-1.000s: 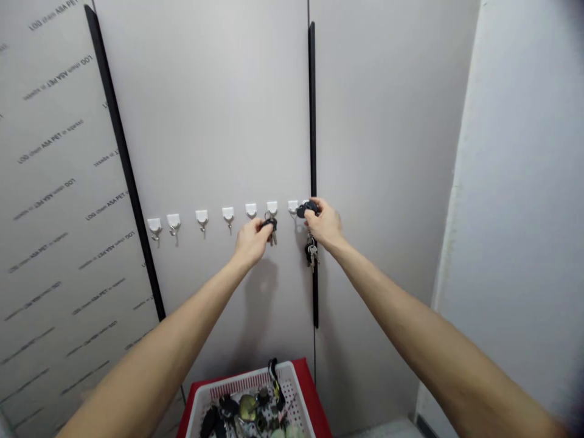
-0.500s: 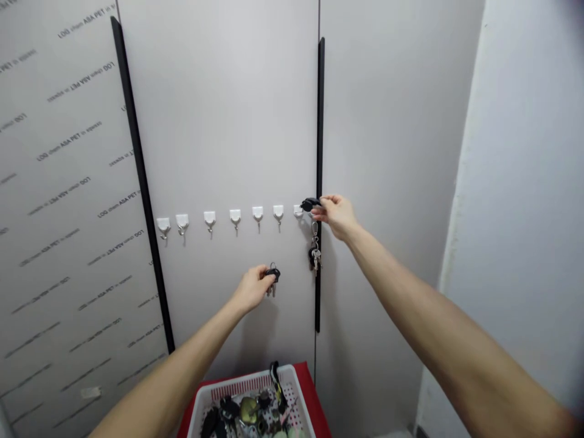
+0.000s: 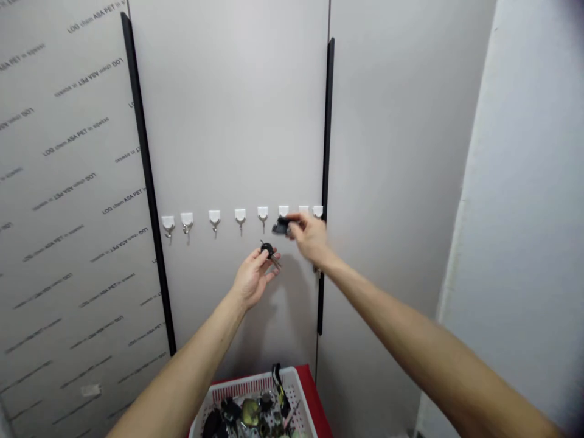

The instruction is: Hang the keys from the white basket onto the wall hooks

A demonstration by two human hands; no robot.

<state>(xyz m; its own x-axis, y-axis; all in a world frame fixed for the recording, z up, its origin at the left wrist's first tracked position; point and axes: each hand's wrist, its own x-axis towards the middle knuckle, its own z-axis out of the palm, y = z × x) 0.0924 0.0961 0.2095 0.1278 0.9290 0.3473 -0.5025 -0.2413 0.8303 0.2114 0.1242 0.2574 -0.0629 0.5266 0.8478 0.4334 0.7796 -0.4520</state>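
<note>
Keys [image 3: 268, 250] are pinched in the fingers of the left hand [image 3: 250, 277], just below a row of white hooks [image 3: 240, 215], while those of the right hand [image 3: 312, 239] grip a black thing [image 3: 280, 226], blurred but perhaps a fob, just above. "ASA PET" repeats across the left panel [image 3: 86, 210]; a white basket [image 3: 246, 384] sits on a red surface [image 3: 316, 401] before the pale cupboard [image 3: 237, 121], with a whitish wall [image 3: 524, 213] at right.

8 hooks [image 3: 214, 216] on the door [image 3: 237, 121], above the basket [image 3: 244, 384]
</note>
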